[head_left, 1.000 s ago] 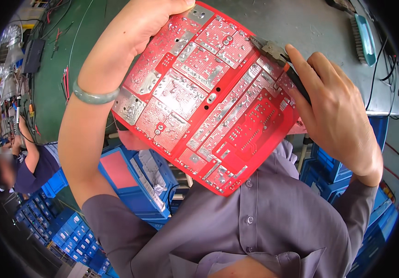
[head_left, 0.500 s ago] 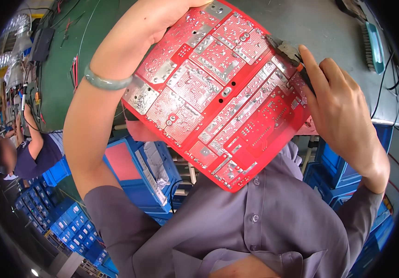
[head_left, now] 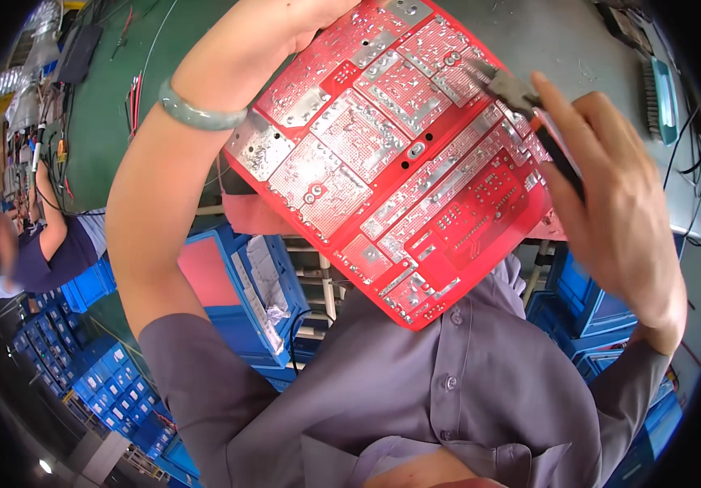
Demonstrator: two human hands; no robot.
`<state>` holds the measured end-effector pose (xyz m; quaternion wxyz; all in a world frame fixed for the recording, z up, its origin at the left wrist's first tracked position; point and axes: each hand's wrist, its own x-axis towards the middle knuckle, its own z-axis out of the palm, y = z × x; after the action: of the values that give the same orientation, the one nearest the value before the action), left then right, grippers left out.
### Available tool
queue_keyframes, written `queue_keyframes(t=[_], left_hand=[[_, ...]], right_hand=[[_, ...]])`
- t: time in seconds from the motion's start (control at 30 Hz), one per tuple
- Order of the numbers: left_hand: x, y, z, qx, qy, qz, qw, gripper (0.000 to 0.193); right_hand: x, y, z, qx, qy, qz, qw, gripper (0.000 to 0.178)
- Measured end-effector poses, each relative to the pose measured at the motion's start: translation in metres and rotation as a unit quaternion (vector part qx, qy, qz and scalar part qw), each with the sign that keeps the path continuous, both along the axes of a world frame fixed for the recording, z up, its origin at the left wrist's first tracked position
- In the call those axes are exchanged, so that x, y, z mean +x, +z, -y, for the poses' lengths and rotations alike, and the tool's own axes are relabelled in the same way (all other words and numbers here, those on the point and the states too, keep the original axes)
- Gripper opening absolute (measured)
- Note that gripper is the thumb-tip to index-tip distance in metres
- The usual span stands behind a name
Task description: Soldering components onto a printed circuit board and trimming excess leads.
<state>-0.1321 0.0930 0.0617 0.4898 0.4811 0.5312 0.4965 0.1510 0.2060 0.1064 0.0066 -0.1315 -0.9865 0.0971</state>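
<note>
A large red circuit board point(head_left: 428, 167), dotted with shiny solder joints, is held tilted in front of my chest. My left hand point(head_left: 326, 15) grips its far left edge; the fingers run out of the picture at the top. A green bangle circles that wrist. In my right hand point(head_left: 611, 187) is a pair of pliers point(head_left: 515, 91) with black and orange handles. Their metal jaws are parted and lie over the far right part of the board's soldered face. Whether the tips touch the board I cannot tell.
A teal-handled brush point(head_left: 661, 102) lies on the grey-green bench point(head_left: 562, 37) at the far right, near dark cables. Blue bins point(head_left: 265, 285) stand below the bench on both sides. At far left, another person point(head_left: 49, 244) works beside wires and racks of small blue boxes.
The board has shifted slightly to the right. The pliers have moved from its right edge inward over its face, and more of their handles now shows.
</note>
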Motion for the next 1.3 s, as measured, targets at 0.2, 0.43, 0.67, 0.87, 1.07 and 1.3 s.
queue_keyframes(t=[0.2, 0.43, 0.67, 0.87, 1.07, 1.3], left_hand=[[-0.011, -0.023, 0.004, 0.135, -0.047, -0.131, 0.981, 0.033], [-0.001, 0.003, -0.01, 0.019, -0.067, -0.045, 0.997, 0.026], [0.014, 0.001, -0.019, -0.068, 0.114, -0.125, 0.983, 0.034], [0.01, 0.008, -0.013, -0.055, 0.055, -0.017, 0.997, 0.033], [0.013, 0.009, -0.014, -0.105, 0.092, -0.1, 0.985, 0.032], [0.003, -0.006, -0.023, -0.122, 0.107, -0.093, 0.982, 0.032]], right_hand=[[-0.011, -0.014, 0.016, 0.037, -0.014, 0.02, 0.999, 0.055], [-0.014, -0.003, 0.023, 0.026, -0.024, 0.034, 0.999, 0.055], [-0.016, 0.0, 0.029, 0.038, -0.017, 0.037, 0.998, 0.055], [-0.02, 0.005, 0.03, 0.053, -0.011, 0.059, 0.997, 0.055], [-0.02, -0.002, 0.028, 0.064, -0.004, 0.06, 0.996, 0.054], [-0.018, 0.001, 0.026, 0.076, -0.025, 0.032, 0.996, 0.057]])
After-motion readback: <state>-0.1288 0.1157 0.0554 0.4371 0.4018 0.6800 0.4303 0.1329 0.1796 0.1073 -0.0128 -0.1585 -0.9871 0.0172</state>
